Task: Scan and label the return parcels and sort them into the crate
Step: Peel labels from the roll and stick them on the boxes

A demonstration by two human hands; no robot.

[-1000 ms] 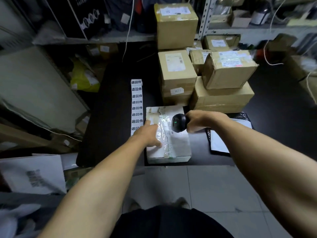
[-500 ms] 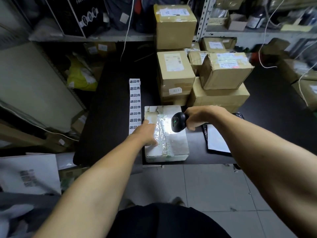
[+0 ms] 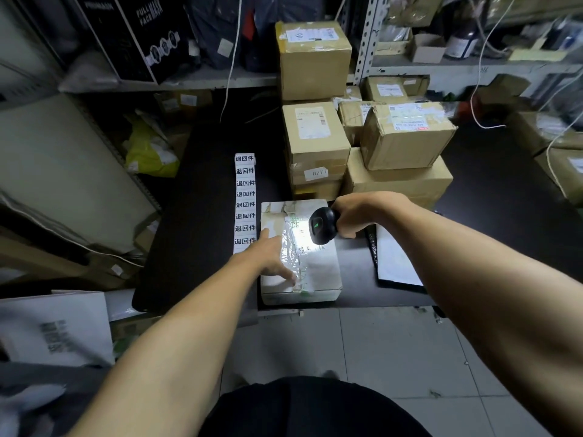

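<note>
On the dark table [image 3: 195, 216] my flat left hand [image 3: 274, 257] steadied the white parcel [image 3: 318, 272] while my right hand [image 3: 356, 216] gripped the scanner [image 3: 320, 225], mid-scan; I judged a label from the strip [image 3: 245, 203] came next.

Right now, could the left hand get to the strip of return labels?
Probably yes. The left hand rests flat on the white parcel, and the label strip lies just beside it on the black table, with nothing between.
</note>
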